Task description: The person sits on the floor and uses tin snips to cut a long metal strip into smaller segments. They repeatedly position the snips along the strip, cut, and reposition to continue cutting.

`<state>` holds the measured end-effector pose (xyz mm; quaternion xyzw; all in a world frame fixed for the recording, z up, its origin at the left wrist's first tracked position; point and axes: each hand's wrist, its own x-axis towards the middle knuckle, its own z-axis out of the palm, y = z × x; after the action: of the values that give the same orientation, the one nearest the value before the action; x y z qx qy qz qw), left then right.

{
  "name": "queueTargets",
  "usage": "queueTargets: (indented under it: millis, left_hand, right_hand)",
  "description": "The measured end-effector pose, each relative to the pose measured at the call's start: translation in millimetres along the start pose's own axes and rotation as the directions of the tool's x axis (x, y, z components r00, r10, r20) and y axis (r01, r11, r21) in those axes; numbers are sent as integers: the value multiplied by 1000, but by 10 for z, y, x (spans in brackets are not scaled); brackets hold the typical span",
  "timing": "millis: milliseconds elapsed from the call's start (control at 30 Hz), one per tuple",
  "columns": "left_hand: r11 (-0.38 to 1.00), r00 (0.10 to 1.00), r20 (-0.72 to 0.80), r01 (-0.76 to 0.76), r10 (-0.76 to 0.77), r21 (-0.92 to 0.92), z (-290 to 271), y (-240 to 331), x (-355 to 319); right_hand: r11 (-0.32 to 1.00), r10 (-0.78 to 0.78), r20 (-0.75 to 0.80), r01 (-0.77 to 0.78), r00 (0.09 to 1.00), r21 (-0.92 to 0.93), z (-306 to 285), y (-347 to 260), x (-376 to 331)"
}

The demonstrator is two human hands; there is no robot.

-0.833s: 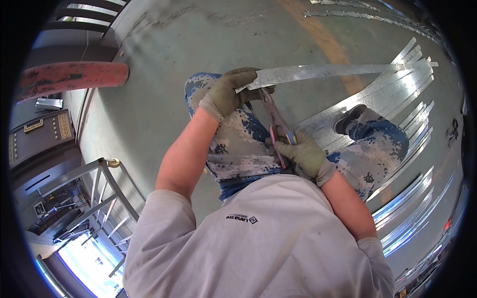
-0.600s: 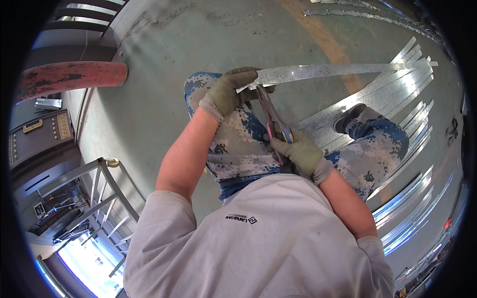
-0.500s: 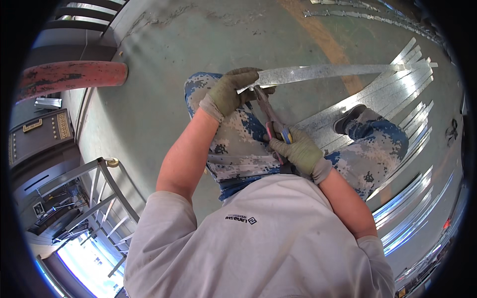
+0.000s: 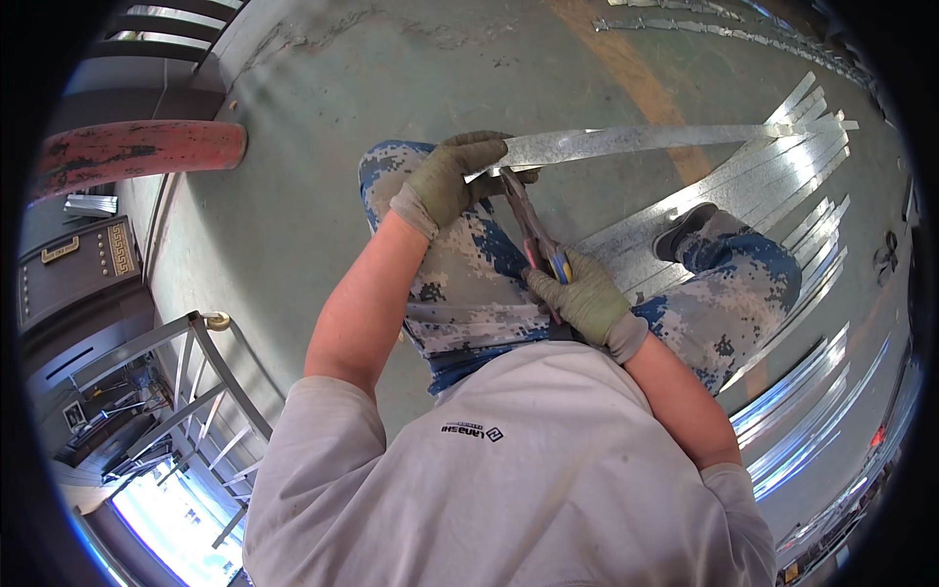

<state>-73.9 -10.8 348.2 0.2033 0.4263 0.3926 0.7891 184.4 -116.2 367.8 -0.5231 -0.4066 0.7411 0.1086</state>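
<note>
Head view, left hand [image 4: 453, 181]: gloved, upper middle of the frame, fingers pinched on the left end of a metal strip [image 4: 636, 140].
Metal strip: long and silvery, running from that hand toward the upper right, over the flat pieces [image 4: 748, 191].
Right hand [image 4: 587, 298]: gloved, centre of the frame, fingers wrapped around the handles of the snips [image 4: 521, 205].
Snips: slanting, tips up by the strip's lower edge beside the left hand; from here I can't tell whether they bite it.
Flat pieces: silvery, spread on the floor [image 4: 313, 117] at the right.
</note>
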Motion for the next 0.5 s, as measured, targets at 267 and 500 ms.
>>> queueTargets:
  millis: [267, 500]
  left_hand:
    - [995, 998, -47, -25, 30, 100, 95, -23, -16]
    - [992, 985, -168, -19, 40, 126, 125, -61, -36]
  right_hand:
    - [918, -49, 240, -51, 969, 393, -42, -131, -78]
    - [975, 70, 115, -92, 991, 200, 105, -144, -48]
